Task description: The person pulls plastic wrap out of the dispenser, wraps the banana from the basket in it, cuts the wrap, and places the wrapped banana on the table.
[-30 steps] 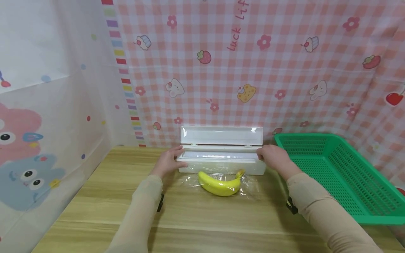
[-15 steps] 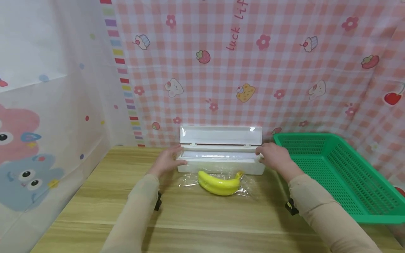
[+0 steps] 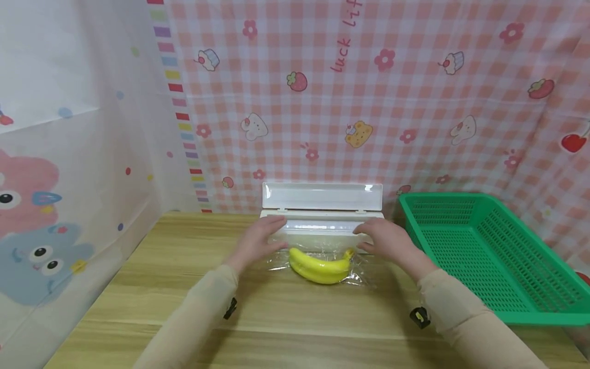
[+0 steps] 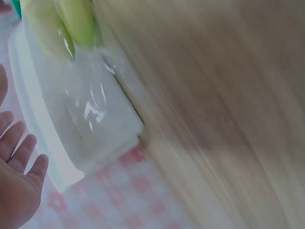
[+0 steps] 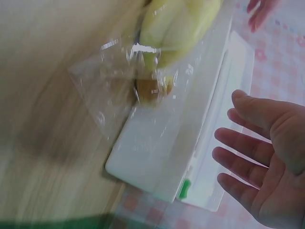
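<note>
A white cling film box lies on the table with its lid raised at the back; a roll of clear film shows inside. In front lies a yellow banana under clear plastic film that runs up to the box front. My left hand hovers over the box's left part, fingers extended and holding nothing. Over the right part is my right hand; the right wrist view shows its fingers spread apart with nothing between them.
A green plastic basket stands at the right of the wooden table. Behind the box hangs a pink checked cloth, and a white printed cloth hangs at the left.
Both hands have left the ends of the box and moved inward over it, toward each other. The box and the banana stay in place.
</note>
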A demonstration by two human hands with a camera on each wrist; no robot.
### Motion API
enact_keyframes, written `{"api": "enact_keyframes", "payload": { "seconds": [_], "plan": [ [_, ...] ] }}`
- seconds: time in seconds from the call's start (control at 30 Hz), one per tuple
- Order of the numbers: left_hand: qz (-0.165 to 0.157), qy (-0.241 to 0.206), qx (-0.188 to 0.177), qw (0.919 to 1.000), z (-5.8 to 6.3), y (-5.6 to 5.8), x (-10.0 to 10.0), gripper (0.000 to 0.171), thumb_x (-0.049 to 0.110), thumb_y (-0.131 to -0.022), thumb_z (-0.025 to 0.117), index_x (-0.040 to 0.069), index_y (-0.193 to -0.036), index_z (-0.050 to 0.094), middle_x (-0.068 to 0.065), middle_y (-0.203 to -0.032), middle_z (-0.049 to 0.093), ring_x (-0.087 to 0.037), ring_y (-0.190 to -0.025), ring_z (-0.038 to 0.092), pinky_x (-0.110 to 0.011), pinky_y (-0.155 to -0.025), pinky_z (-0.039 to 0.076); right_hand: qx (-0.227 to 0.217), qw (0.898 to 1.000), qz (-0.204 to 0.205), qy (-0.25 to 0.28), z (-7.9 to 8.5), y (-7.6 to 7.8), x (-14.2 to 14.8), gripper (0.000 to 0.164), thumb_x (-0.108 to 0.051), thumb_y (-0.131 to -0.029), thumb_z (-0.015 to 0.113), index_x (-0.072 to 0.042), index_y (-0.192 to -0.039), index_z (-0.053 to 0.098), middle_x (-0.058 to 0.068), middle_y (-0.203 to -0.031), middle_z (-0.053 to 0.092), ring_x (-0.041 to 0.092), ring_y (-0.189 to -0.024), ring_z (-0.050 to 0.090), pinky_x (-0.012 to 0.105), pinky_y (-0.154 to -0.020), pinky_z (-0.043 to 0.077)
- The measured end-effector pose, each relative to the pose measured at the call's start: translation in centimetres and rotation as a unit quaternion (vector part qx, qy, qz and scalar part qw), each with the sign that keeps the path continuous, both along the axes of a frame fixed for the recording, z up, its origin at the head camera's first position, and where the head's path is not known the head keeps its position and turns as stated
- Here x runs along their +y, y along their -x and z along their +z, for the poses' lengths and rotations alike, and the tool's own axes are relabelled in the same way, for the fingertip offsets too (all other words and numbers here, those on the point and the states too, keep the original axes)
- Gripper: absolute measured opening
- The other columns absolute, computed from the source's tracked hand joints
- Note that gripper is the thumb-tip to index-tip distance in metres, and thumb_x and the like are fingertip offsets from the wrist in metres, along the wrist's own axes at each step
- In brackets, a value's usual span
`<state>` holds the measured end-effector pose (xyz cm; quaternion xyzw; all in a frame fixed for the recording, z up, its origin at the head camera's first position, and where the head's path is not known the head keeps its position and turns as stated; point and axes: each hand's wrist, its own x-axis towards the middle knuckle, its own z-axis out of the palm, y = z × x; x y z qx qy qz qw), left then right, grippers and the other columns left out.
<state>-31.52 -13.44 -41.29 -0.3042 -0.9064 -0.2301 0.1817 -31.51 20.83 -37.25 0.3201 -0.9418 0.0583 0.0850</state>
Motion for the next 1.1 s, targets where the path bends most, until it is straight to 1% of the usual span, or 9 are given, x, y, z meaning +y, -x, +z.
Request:
{"api": "enact_keyframes", "payload": {
  "seconds": [0.07, 0.2, 0.4, 0.6, 0.73, 0.83, 0.97, 1.1],
  "plan": [
    [-0.010, 0.008, 0.009, 0.9999, 0.0, -0.5, 0.6, 0.063, 0.029, -0.082, 0.082, -0.001, -0.133, 0.060, -0.018, -0.137, 0.057, -0.034, -0.128, 0.051, -0.046, -0.110, 0.039, 0.002, 1.000, 0.006, 0.003, -0.2, -0.3, -0.3, 0.030, -0.022, -0.087, 0.077, -0.009, -0.114, 0.072, 0.009, -0.113, 0.069, 0.031, -0.109, 0.062, 0.047, -0.089, 0.054],
    [-0.027, 0.025, 0.011, 0.9993, -0.1, -1.4, 1.7, 0.065, 0.032, -0.081, 0.082, 0.003, -0.134, 0.060, -0.015, -0.137, 0.058, -0.032, -0.127, 0.052, -0.045, -0.109, 0.041, -0.008, 1.000, 0.007, 0.014, -0.6, -0.9, -0.7, 0.033, -0.024, -0.087, 0.077, -0.011, -0.117, 0.072, 0.008, -0.117, 0.069, 0.032, -0.113, 0.060, 0.049, -0.091, 0.053],
    [-0.027, 0.083, 0.028, 0.9958, -0.6, -2.3, 3.1, 0.068, 0.040, -0.081, 0.081, 0.007, -0.137, 0.059, -0.011, -0.139, 0.057, -0.028, -0.128, 0.052, -0.042, -0.109, 0.041, -0.013, 0.999, 0.024, 0.035, -1.3, -1.8, -1.3, 0.036, -0.026, -0.087, 0.076, -0.010, -0.119, 0.070, 0.008, -0.116, 0.069, 0.033, -0.111, 0.060, 0.050, -0.089, 0.054],
    [-0.035, 0.130, 0.035, 0.9903, -1.0, -3.1, 4.2, 0.072, 0.042, -0.082, 0.079, 0.003, -0.138, 0.056, -0.011, -0.139, 0.057, -0.027, -0.127, 0.053, -0.043, -0.110, 0.040, -0.019, 0.998, 0.035, 0.041, -2.1, -2.6, -1.8, 0.040, -0.027, -0.085, 0.078, -0.012, -0.121, 0.068, 0.008, -0.117, 0.068, 0.031, -0.109, 0.061, 0.049, -0.089, 0.053],
    [-0.041, 0.145, 0.042, 0.9877, -1.2, -3.3, 4.8, 0.067, 0.039, -0.084, 0.079, 0.001, -0.135, 0.058, -0.011, -0.135, 0.060, -0.027, -0.125, 0.054, -0.041, -0.110, 0.041, -0.020, 0.998, 0.051, 0.042, -2.7, -2.6, -2.1, 0.040, -0.026, -0.084, 0.079, -0.011, -0.120, 0.068, 0.007, -0.118, 0.068, 0.030, -0.108, 0.062, 0.048, -0.091, 0.053],
    [-0.051, 0.149, 0.048, 0.9864, -1.3, -3.3, 5.1, 0.060, 0.035, -0.085, 0.079, 0.002, -0.131, 0.061, -0.010, -0.130, 0.062, -0.026, -0.121, 0.057, -0.039, -0.107, 0.043, -0.016, 0.996, 0.074, 0.048, -3.2, -2.6, -2.4, 0.039, -0.023, -0.082, 0.080, -0.009, -0.117, 0.069, 0.008, -0.114, 0.069, 0.028, -0.106, 0.063, 0.047, -0.092, 0.053],
    [-0.065, 0.153, 0.056, 0.9845, -1.6, -3.2, 5.5, 0.052, 0.029, -0.084, 0.080, 0.003, -0.127, 0.065, -0.008, -0.123, 0.066, -0.024, -0.114, 0.060, -0.037, -0.103, 0.047, -0.015, 0.993, 0.102, 0.063, -3.8, -2.5, -2.7, 0.036, -0.017, -0.080, 0.081, -0.008, -0.113, 0.071, 0.006, -0.108, 0.069, 0.026, -0.100, 0.064, 0.046, -0.089, 0.054],
    [-0.066, 0.158, 0.057, 0.9835, -1.9, -3.1, 5.7, 0.048, 0.025, -0.084, 0.081, 0.005, -0.125, 0.066, -0.007, -0.120, 0.067, -0.023, -0.112, 0.061, -0.036, -0.101, 0.048, -0.017, 0.991, 0.116, 0.067, -4.4, -2.4, -3.0, 0.034, -0.014, -0.080, 0.081, -0.008, -0.111, 0.071, 0.004, -0.106, 0.069, 0.024, -0.097, 0.064, 0.043, -0.088, 0.055]
  ]
}}
